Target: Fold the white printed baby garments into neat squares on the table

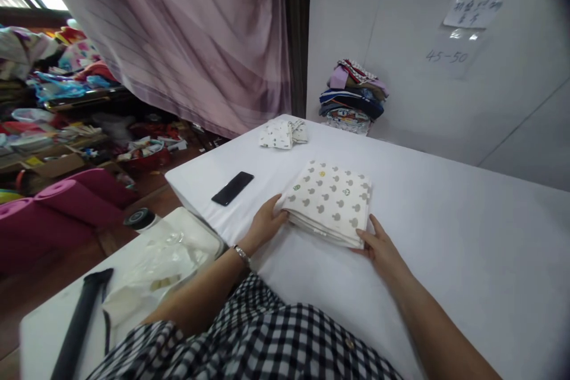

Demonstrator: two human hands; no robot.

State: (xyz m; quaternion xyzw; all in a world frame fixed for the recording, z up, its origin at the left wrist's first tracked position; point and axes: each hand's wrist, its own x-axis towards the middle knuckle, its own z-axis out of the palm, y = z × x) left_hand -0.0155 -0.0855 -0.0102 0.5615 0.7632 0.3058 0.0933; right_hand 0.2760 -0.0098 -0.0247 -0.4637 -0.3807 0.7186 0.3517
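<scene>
**Both hands at the edges of a folded printed cloth**

Left fingers [273, 209] are curled against the left edge of the folded cloth [330, 200]. The tips are tucked at the fold, so I cannot tell whether they pinch it or only press. Right fingers [376, 227] are straight and slightly apart, lying flat at the cloth's near right corner and touching its edge without closing on anything.

The left hand [265, 224] has a metal wristband [241, 255] behind it. The right hand [382, 250] rests low on the bench [454, 237]. Checked shirt [267, 344] fills the bottom of the view.

The cloth is white with grey tree-like prints and a few coloured ones. It is folded square in several layers and lies flat on the white bench in front of the person.

A black phone [232, 187] lies left of the cloth, apart from it. A small bundle of similar print [284, 133] sits nearer the far edge. A stack of folded clothes [354, 95] stands against the wall, and a paper note [472, 10] is taped up to the right.
</scene>
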